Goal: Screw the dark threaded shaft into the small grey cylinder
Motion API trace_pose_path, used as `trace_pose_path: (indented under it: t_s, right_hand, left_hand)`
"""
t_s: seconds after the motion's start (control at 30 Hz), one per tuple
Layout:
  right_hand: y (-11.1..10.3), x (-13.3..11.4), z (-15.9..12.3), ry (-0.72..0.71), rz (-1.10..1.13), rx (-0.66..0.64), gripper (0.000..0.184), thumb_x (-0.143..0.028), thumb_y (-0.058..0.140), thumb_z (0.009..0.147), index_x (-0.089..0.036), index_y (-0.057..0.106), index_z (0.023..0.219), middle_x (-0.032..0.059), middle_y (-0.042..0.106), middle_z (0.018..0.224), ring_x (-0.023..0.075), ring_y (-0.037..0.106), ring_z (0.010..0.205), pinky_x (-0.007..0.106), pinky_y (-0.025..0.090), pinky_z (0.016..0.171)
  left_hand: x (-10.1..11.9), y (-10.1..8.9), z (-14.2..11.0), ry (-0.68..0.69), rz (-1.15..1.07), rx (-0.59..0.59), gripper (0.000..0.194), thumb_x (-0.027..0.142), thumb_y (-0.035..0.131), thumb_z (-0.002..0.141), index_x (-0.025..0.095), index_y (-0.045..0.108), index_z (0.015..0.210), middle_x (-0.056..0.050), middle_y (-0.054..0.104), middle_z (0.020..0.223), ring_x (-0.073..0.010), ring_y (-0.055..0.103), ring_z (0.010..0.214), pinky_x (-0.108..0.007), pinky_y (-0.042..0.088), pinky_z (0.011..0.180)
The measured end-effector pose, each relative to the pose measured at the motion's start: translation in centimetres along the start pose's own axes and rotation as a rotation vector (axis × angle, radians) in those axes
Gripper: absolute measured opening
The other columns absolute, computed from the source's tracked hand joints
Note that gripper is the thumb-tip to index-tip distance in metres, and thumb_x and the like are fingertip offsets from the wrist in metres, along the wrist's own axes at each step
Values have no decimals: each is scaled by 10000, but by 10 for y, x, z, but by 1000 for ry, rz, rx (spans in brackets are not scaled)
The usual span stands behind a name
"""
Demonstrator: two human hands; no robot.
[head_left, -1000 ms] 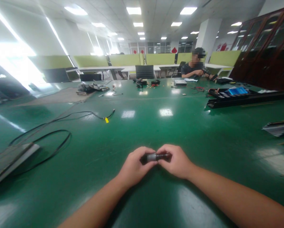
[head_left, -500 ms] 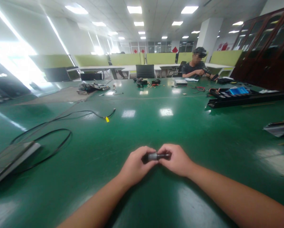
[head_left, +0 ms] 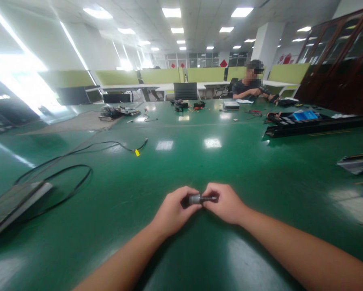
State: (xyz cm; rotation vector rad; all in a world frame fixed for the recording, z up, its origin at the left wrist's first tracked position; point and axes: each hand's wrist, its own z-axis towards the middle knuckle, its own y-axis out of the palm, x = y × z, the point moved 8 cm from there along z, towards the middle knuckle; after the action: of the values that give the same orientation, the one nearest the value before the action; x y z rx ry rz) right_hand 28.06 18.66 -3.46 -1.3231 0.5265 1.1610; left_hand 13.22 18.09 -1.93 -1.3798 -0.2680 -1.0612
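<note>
Between my hands, low over the green table (head_left: 181, 165), lies a small grey metal cylinder with a thinner dark shaft (head_left: 195, 199), held roughly level. My left hand (head_left: 178, 208) is closed around its thicker left end, thumb below and fingers above. The thumb and forefinger of my right hand (head_left: 222, 202) pinch the thin dark shaft on the right. Both hands nearly touch at the middle of the part. Its outer left end is partly hidden in my left palm, and its exact kind is too small to make out.
A black cable with a yellow tag (head_left: 137, 152) runs across the left side, near a flat dark panel (head_left: 15, 206). Long black channels (head_left: 290, 130) lie at the right. Electronics (head_left: 119, 112) sit farther back. A co-worker (head_left: 248, 88) is seated across the table.
My hands and the part stay practically in place. Across the table, the co-worker's head and hands have shifted slightly.
</note>
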Motion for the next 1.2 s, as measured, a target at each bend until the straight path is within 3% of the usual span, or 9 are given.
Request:
trace_pose_path:
  t_s: [1.2]
  right_hand:
    - [-2, 2, 3, 30, 46, -21, 48, -213, 691, 784, -171, 671, 797, 4, 675, 752, 156, 607, 700, 245, 445, 651]
  left_hand:
    - [3, -5, 0, 32, 30, 39, 246, 313, 670, 853, 209, 643, 1073, -39, 697, 995, -189, 650, 892, -303, 524, 807]
